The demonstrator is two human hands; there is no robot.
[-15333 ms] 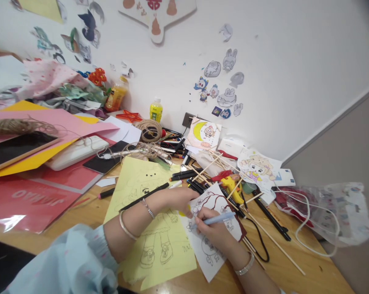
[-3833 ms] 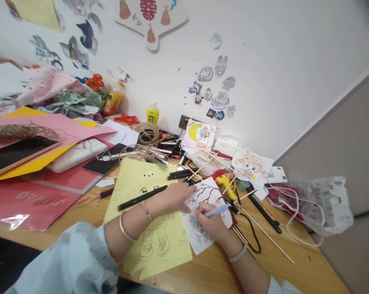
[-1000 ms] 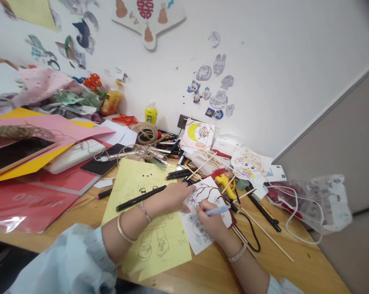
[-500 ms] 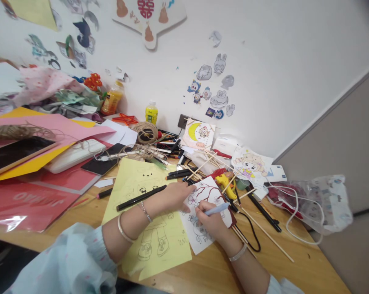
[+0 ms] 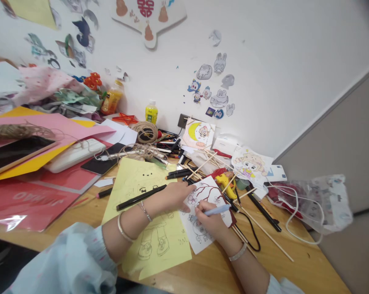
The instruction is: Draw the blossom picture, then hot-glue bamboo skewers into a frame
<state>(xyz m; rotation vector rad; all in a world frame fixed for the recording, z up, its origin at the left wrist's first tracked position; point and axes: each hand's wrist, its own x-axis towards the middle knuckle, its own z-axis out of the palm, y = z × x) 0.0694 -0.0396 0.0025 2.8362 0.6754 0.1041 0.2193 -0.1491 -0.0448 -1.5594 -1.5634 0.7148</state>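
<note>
My right hand (image 5: 211, 219) grips a light-blue marker (image 5: 217, 210) in a pinch over a white sheet with a drawing (image 5: 199, 245). The marker's tip is hidden behind my fingers. Brown branches and pale flowers fill the upper part of the sheet, and black outlines show lower down. My left hand (image 5: 176, 197) lies flat across the sheet's left edge, fingers stretched out and holding nothing. Beneath that forearm is a yellow sheet (image 5: 154, 257) with a pencilled figure. A black marker (image 5: 141, 197) rests on the yellow sheet, beside my left wrist.
Thin wooden sticks (image 5: 272, 237), a yellow glue gun (image 5: 226, 184) and black markers crowd the right side. Behind are a twine roll (image 5: 147, 131), a yellow-green bottle (image 5: 151, 112) and a moon picture (image 5: 198, 134). A phone (image 5: 17, 153) and coloured papers lie left; a plastic bag (image 5: 328, 204) lies right.
The back end of the light-blue marker has dipped very slightly in my right hand. My left hand and the sheets look unmoved.
</note>
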